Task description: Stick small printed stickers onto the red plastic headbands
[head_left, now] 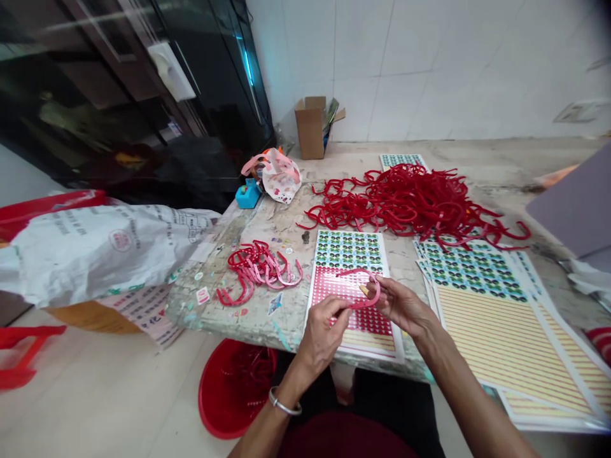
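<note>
Both my hands hold a red U-shaped headband (377,294) above a printed sticker sheet (351,249). My left hand (325,327), with a silver bangle at the wrist, pinches its near end. Fingers of my right hand (400,304) close on the curved side; a small tan piece shows beside them, too small to name. The sheet carries rows of green-and-blue, red and yellow prints. To the left lies a small heap of red and pink headbands (260,270). A large tangled pile of red headbands (420,197) lies beyond the sheet, to the right.
More sticker sheets (501,331) overlap at the right. At the back stand a cardboard box (310,130), a patterned bag (281,178) and a blue object (247,196). A red bucket (210,407) sits below the worn table's front edge. White sacking (95,248) lies left.
</note>
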The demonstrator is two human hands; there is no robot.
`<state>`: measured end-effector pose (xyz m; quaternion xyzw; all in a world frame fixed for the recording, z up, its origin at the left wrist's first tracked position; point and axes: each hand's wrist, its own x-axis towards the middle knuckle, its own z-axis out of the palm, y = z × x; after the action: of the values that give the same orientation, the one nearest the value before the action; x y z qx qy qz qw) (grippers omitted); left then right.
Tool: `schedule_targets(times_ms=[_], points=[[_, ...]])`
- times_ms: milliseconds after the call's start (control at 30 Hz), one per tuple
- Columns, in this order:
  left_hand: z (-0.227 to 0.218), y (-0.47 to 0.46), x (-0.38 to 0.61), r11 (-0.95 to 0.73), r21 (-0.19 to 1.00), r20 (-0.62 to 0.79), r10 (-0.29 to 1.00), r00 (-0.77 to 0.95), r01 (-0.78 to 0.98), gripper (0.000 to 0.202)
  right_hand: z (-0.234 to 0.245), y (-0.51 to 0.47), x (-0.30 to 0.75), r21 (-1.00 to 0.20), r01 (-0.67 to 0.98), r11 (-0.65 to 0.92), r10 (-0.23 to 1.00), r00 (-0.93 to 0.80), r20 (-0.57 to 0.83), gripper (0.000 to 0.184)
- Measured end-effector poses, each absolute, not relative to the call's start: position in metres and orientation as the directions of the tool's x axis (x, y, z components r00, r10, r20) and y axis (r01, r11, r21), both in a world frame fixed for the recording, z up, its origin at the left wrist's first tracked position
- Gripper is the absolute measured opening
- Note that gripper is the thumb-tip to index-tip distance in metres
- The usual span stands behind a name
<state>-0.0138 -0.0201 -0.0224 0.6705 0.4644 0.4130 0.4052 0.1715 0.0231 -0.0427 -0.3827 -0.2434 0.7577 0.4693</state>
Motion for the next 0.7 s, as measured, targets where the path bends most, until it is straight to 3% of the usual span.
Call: schedule_targets(times_ms=[67, 133, 233, 300, 367, 433, 500, 567, 700], points=[[-0.027, -0.021, -0.014, -0.248, 0.906, 0.201, 0.965, 0.169, 0.342, 0.017, -0.042, 0.024, 0.171, -0.751, -0.502, -0.43, 0.902, -0.272, -0.335, 0.014], [-0.032, -0.02, -0.017, -0.195, 0.918, 0.175, 0.981, 0.088, 0.347, 0.017, -0.043, 0.024, 0.17, -0.847, -0.377, -0.374, 0.922, -0.249, -0.296, 0.02], [-0.043, -0.016, -0.027, -0.012, 0.981, 0.026, 0.997, -0.067, 0.194, 0.017, -0.053, 0.024, 0.17, -0.988, 0.121, -0.1, 0.993, -0.048, -0.106, 0.029], [-0.053, -0.012, -0.035, 0.076, 0.995, -0.064, 0.984, -0.169, 0.064, 0.019, -0.067, 0.021, 0.169, -0.849, 0.521, 0.088, 0.992, 0.028, 0.12, 0.028], [-0.064, -0.009, -0.045, 0.104, 0.995, -0.101, 0.965, -0.242, -0.002, 0.02, -0.083, 0.018, 0.168, -0.635, 0.751, 0.181, 0.966, -0.013, 0.259, 0.025], [-0.074, -0.009, -0.053, 0.117, 0.993, -0.12, 0.954, -0.274, -0.024, 0.02, -0.095, 0.016, 0.165, -0.506, 0.836, 0.212, 0.954, -0.064, 0.292, 0.023], [-0.082, -0.011, -0.059, 0.132, 0.991, -0.134, 0.95, -0.283, -0.026, 0.02, -0.1, 0.014, 0.164, -0.464, 0.857, 0.223, 0.949, -0.083, 0.304, 0.02], [-0.087, -0.016, -0.062, 0.148, 0.989, -0.147, 0.946, -0.289, -0.021, 0.021, -0.098, 0.013, 0.162, -0.493, 0.841, 0.222, 0.952, -0.078, 0.295, 0.016], [-0.091, -0.024, -0.063, 0.176, 0.984, -0.172, 0.943, -0.285, -0.011, 0.021, -0.084, 0.009, 0.151, -0.67, 0.705, 0.231, 0.972, -0.13, 0.198, 0.013]])
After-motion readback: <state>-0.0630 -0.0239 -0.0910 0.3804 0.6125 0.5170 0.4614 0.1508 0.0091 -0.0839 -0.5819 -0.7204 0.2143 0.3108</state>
